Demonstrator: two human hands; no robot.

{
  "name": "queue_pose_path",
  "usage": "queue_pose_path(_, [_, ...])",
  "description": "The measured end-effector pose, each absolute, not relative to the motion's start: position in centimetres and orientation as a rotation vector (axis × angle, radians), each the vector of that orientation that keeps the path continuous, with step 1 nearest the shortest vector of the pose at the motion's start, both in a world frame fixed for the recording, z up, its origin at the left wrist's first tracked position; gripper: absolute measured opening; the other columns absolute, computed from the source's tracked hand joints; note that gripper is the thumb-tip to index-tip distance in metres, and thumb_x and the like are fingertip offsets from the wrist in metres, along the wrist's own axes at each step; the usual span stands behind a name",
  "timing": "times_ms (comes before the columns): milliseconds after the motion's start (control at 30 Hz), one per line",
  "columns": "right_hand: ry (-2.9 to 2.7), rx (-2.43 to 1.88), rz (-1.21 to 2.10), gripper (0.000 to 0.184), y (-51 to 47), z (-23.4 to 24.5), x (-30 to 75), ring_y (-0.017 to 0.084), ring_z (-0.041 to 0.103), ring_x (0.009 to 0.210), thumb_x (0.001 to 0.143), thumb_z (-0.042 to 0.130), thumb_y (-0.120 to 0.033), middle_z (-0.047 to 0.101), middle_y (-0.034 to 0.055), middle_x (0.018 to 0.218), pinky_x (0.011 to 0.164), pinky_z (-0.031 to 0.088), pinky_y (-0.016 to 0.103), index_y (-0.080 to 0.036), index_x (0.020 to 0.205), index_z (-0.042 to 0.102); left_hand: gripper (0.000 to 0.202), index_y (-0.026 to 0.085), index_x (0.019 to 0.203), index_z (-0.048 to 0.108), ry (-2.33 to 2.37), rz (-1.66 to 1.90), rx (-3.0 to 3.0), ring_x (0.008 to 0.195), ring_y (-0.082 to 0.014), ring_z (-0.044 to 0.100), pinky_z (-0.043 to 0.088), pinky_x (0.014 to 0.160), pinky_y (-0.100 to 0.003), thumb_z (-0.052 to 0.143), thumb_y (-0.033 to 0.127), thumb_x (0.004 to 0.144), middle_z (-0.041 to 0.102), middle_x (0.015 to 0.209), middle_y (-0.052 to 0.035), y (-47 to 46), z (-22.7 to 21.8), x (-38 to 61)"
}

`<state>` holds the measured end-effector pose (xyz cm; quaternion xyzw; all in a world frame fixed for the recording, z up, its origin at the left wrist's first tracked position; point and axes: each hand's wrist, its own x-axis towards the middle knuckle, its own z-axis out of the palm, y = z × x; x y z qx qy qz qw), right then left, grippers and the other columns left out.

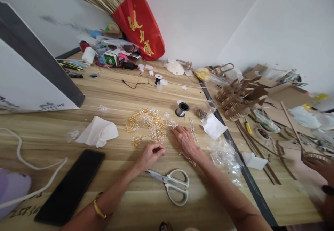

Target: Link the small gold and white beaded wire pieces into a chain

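Observation:
My left hand point(150, 154) rests on the wooden table point(125, 95) with its fingers curled together just below a heap of small gold and silver beads and rings point(148, 124); what it pinches, if anything, is too small to see. My right hand point(185, 139) lies flat, fingers stretched toward the right edge of that heap. A thin bead chain point(193, 131) runs along beside it. White-handled scissors point(172, 182) lie open right below both hands.
A black phone point(70, 185) and white cord point(33, 168) lie at the left, crumpled tissue point(97, 131) beside them. Wire spools point(182, 109), a small glass cup point(210, 105), plastic bags point(224, 154), cardboard models point(240, 100), a red bag point(139, 23). Another person's hand point(319, 166) at far right.

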<state>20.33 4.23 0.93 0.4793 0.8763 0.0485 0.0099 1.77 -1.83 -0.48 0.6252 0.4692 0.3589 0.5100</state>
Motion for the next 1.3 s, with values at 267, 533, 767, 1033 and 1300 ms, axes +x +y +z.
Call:
queue_pose_path(267, [2.737,1.457,0.131,0.02,3.8,1.4,20.0,0.022,0.051,0.092,0.089,0.044,-0.009,0.061,0.0105,0.097,0.081,0.036,0.033,-0.016,0.097,0.06,0.021,0.014,0.066,0.061,1.117,0.862,1.515,0.062,-0.0135,0.054,0.04,0.061,-0.023,0.052,0.029,0.077,0.062,0.063,-0.0013,-1.8,-1.1,1.7])
queue_pose_path(533, [2.893,1.33,0.044,0.012,2.9,0.9,19.7,0.021,0.05,0.086,0.088,0.049,-0.014,0.058,0.0086,0.094,0.075,0.039,0.032,-0.017,0.09,0.06,0.021,0.013,0.066,0.061,1.133,0.857,1.515,0.064,-0.014,0.054,0.04,0.062,-0.023,0.052,0.029,0.077,0.062,0.064,-0.002,-1.8,-0.7,1.8])
queue_pose_path(767, [2.947,1.441,-0.023,0.017,3.8,1.3,20.1,0.022,0.048,0.101,0.088,0.046,-0.013,0.056,0.0109,0.107,0.084,0.042,0.034,-0.016,0.098,0.059,0.021,0.013,0.067,0.061,1.133,0.845,1.507,0.064,-0.0138,0.055,0.041,0.062,-0.023,0.051,0.029,0.077,0.063,0.064,-0.0018,-1.8,-0.8,1.7])
queue_pose_path(1033, [2.931,1.448,0.016,0.042,2.8,-0.2,20.9,0.027,0.036,0.122,0.093,0.04,-0.038,0.047,0.0139,0.13,0.1,0.033,0.044,-0.014,0.127,0.046,0.022,0.014,0.067,0.062,1.123,0.846,1.532,0.065,-0.0139,0.056,0.041,0.063,-0.023,0.051,0.028,0.079,0.064,0.065,-0.0019,-1.7,-1.0,1.6])
queue_pose_path(1300, [2.901,1.404,-0.004,0.047,3.4,-0.1,22.1,0.027,0.032,0.127,0.095,0.035,-0.041,0.046,0.0129,0.134,0.101,0.032,0.045,-0.013,0.131,0.044,0.021,0.013,0.068,0.062,1.119,0.851,1.524,0.065,-0.0139,0.056,0.041,0.063,-0.023,0.052,0.028,0.079,0.064,0.065,-0.0021,-1.7,-1.0,1.6])
